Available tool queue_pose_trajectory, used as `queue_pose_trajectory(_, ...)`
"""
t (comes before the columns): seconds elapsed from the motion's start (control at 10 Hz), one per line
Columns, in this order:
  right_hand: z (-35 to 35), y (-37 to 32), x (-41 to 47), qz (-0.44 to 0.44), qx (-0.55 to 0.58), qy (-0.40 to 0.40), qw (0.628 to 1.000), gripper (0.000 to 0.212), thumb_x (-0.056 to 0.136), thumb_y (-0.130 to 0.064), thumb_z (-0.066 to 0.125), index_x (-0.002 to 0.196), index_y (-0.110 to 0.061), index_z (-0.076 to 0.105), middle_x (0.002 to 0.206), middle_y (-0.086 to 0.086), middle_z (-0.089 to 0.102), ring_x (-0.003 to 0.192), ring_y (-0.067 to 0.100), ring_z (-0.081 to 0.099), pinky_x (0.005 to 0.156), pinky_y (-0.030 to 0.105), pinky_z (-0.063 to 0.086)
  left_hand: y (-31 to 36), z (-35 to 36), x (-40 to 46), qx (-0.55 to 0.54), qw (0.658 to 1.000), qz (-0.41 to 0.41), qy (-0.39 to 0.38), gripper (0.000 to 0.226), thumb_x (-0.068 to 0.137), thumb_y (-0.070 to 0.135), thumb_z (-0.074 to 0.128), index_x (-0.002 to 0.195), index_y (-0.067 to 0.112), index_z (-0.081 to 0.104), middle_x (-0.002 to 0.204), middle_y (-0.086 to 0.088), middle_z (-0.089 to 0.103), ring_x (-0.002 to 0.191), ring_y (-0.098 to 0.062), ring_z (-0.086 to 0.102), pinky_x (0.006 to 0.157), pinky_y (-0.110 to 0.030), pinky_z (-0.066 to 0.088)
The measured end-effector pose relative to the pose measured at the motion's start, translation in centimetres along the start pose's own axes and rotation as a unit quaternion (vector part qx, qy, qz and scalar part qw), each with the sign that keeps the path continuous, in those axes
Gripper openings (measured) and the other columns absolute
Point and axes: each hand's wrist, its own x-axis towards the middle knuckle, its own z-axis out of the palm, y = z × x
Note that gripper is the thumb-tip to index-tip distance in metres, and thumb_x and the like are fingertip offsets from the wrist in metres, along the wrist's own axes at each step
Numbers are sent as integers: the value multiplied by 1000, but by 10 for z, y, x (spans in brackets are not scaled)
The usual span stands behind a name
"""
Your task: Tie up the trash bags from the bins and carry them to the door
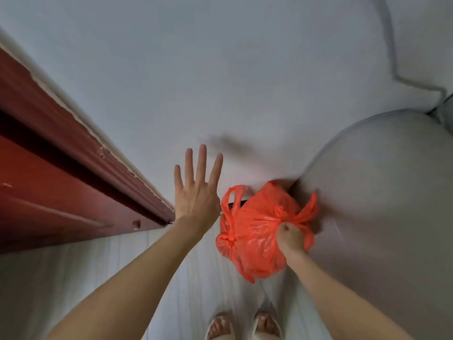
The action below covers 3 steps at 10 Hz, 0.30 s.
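My right hand [290, 238] is shut on the knotted top of an orange-red trash bag [255, 231], holding it low above the floor by the wall. A second knot and a loop handle of the same orange plastic show at the bag's left side. My left hand [197, 190] is raised just left of the bag, fingers spread, palm toward the white wall [220, 69], holding nothing. To the left stands the dark red door [36, 192] with its frame.
A large grey rounded object [380, 192] fills the right side, close behind the bag. A grey cable [392, 57] runs down the wall at the upper right. Pale floor [85, 278] lies below, with my two feet in light sandals [245, 325] at the bottom edge.
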Motion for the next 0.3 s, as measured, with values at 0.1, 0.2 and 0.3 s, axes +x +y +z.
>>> queue_pose_trajectory(0.1, 34, 25, 65, 13, 2, 25, 1000, 28, 91, 0, 38, 98, 18, 59, 111, 36, 59, 106, 44, 54, 88, 41, 37, 4, 50, 53, 41, 995, 28, 91, 98, 78, 17, 55, 143, 27, -17, 151, -9, -22, 138, -38, -19, 112, -56, -2)
queue_pose_trajectory(0.2, 39, 47, 108, 14, -1, 24, 1000, 30, 92, -4, 38, 100, 16, 59, 112, 35, 59, 107, 43, 54, 88, 41, 38, 4, 78, 71, 64, 985, 25, 161, 100, 65, 12, 65, 147, 25, 10, 153, -11, -4, 138, -42, -4, 110, -61, 11)
queue_pose_trajectory(0.3, 39, 50, 125, 27, -1, -23, 999, 32, 95, -10, 37, 103, 13, 58, 115, 31, 59, 108, 39, 55, 87, 36, 39, 6, 85, 73, 64, 986, 14, 153, 100, 67, 13, 66, 147, 25, 7, 153, -11, -7, 138, -43, -6, 110, -62, 11)
